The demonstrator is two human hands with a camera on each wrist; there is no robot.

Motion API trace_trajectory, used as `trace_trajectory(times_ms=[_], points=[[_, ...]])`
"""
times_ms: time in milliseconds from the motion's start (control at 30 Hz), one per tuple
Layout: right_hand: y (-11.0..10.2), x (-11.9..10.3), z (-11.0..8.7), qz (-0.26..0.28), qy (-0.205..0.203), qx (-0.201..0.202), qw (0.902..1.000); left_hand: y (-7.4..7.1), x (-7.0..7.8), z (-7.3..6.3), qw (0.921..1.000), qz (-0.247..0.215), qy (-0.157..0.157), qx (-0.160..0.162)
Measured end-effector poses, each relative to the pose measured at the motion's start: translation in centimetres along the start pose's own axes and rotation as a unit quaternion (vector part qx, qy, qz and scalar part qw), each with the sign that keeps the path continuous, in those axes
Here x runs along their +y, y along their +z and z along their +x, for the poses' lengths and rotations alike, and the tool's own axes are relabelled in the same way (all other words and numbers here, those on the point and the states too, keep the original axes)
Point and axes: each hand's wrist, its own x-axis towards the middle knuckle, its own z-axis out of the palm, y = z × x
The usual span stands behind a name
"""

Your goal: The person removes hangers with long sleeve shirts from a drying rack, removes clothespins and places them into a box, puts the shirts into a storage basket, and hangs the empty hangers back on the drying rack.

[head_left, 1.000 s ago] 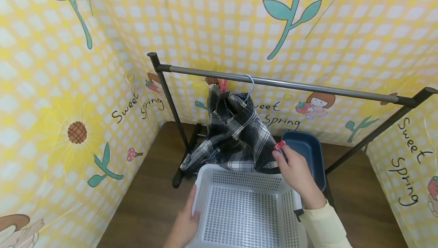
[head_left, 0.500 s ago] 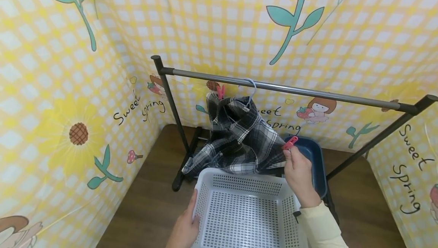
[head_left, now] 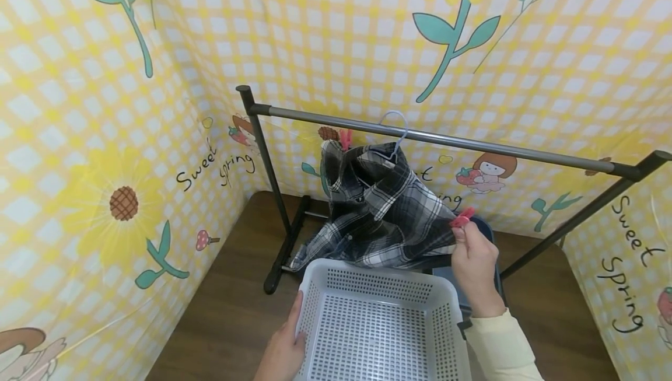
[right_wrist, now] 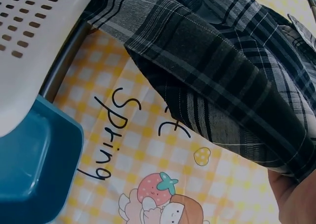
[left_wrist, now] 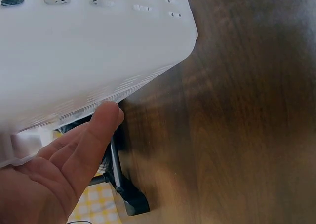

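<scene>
A black, grey and white plaid shirt [head_left: 388, 206] hangs on a pale hanger [head_left: 403, 127] over the metal rail. My right hand [head_left: 475, 261] pinches a red clothespin [head_left: 462, 217] at the shirt's right end and draws the cloth out sideways. The exact grip of the fingertips is partly hidden; in the right wrist view the same hand [right_wrist: 296, 199] is cut off beside the fabric. Another red clothespin [head_left: 345, 139] sits on the left shoulder. With my left hand [head_left: 286, 340], I hold a white perforated basket [head_left: 310, 299] by its left side, below the shirt.
The clothes rack's rail [head_left: 525, 152] runs across between black posts, with a black foot [head_left: 275, 273] at left. Behind the basket, a blue basin [right_wrist: 59, 135] stands by the patterned cloth wall [head_left: 336, 37]. The wooden floor [head_left: 220, 311] lies below.
My right hand has moved rightward with the red clothespin, stretching the shirt's right side. The hanger has shifted slightly right and tilted. My left hand and the basket stay nearly still.
</scene>
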Motion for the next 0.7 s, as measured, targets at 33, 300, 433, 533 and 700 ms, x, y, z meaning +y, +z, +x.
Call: trace_trajectory(times_ms=[33,300,433,533,700], points=[[-0.1,0.0,0.1,-0.002,0.0,0.003,1.0,0.0,0.0,0.0,1.0,0.0,-0.007,-0.003],[-0.9,0.1,0.6,-0.005,-0.014,0.03,0.9994,-0.3,0.4,0.3,0.9982,-0.006,-0.049,-0.034],[-1.3,0.1,0.8,-0.006,-0.022,0.029,0.9993,-0.3,0.4,0.5,0.9969,-0.009,-0.066,-0.043],[-1.7,0.0,0.9,-0.003,-0.037,0.022,0.9991,-0.2,0.4,0.6,0.9963,-0.009,-0.073,-0.045],[-2.6,0.0,1.0,0.018,-0.07,0.016,0.9973,0.0,0.5,0.6,0.997,-0.005,-0.067,-0.04]])
